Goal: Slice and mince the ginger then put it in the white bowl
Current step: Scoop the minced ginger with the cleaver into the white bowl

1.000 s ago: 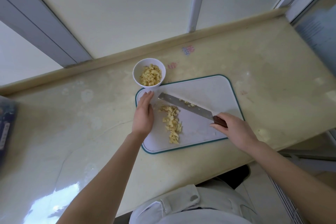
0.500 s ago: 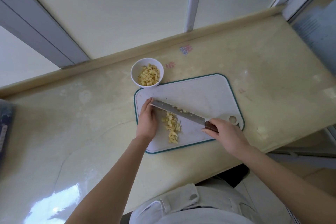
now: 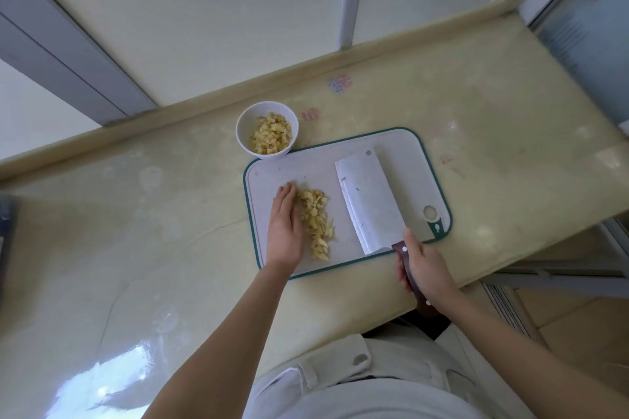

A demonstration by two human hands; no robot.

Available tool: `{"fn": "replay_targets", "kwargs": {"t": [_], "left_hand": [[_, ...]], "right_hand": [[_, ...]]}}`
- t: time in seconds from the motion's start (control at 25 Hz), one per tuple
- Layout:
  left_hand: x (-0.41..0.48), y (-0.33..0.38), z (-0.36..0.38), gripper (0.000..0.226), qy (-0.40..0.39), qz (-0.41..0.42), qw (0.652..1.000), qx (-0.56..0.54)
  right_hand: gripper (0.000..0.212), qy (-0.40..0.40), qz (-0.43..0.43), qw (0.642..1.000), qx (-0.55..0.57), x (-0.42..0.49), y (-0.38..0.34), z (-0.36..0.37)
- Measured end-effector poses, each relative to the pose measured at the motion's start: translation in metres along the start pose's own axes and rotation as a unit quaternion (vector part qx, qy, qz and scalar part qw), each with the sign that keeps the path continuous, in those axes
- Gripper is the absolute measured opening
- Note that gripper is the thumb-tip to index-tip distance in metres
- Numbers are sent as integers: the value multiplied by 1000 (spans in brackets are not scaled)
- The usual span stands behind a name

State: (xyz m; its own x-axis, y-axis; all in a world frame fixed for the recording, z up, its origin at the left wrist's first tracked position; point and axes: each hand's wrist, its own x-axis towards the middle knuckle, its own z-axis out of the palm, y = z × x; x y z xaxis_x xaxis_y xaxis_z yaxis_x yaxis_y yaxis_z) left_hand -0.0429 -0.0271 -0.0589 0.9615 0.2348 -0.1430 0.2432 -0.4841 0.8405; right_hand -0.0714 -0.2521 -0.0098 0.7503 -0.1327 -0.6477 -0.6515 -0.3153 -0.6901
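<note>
The left hand (image 3: pixel 285 224) lay flat, fingers straight, against the chopped ginger pile (image 3: pixel 315 221) on the cutting board (image 3: pixel 401 146), hiding the pile's left edge. More ginger sat in the white bowl (image 3: pixel 267 134) at the board's far corner. The right hand (image 3: pixel 425 269) gripped the flat-lying cleaver (image 3: pixel 369 204), partly covering its handle; the pink counter marks (image 3: pixel 339 82) were too blurred to read.

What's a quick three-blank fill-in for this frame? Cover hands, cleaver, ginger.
The right hand grips the cleaver by its ____.
The left hand, fingers straight, touches the ginger pile lying on the ____.
More chopped ginger sits in the white ____.
Missing: handle; cutting board; bowl.
</note>
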Motion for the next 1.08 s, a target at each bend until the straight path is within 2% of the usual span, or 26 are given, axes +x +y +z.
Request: {"fn": "replay_targets", "kwargs": {"t": [0.32, 0.4, 0.6, 0.88, 1.08], "left_hand": [[-33, 15, 37, 42, 65, -48, 994, -68], [-33, 17, 38, 44, 56, -58, 993, -81], [-33, 7, 29, 60, -2, -16, 999, -45], [-31, 19, 31, 53, 26, -59, 996, -68], [-33, 17, 23, 43, 13, -48, 998, -46]], "right_hand": [[64, -23, -5, 999, 23, -17, 23, 26], [64, -36, -13, 999, 16, -18, 21, 31], [65, -41, -8, 999, 2, -19, 15, 37], [60, -47, -14, 999, 8, -22, 13, 47], [58, -40, -8, 999, 19, -19, 13, 47]]}}
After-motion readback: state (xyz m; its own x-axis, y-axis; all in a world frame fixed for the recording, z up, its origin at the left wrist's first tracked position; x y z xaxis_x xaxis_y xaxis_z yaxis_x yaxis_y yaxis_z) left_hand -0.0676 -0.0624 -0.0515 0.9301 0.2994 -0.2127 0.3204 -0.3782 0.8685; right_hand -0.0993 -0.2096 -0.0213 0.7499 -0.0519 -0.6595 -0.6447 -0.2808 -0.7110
